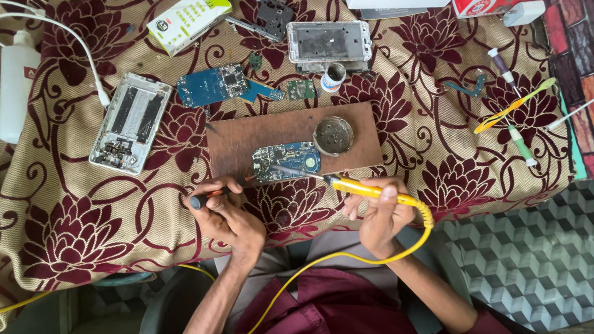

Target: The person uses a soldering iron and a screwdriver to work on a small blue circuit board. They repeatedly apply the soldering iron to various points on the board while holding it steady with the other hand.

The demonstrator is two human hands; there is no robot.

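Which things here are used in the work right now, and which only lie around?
In use: yellow soldering iron in right hand; thin dark tool in left hand; blue circuit board on brown wooden board.

Lying about: white phone frame, green-white box, yellow toothbrush, white bottle.

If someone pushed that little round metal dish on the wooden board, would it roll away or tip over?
The round metal dish looks low and wide and sits flat on the wooden board, so it would probably slide rather than tip. It would likely roll only if stood on its edge. It seems thin and small, so probably light.
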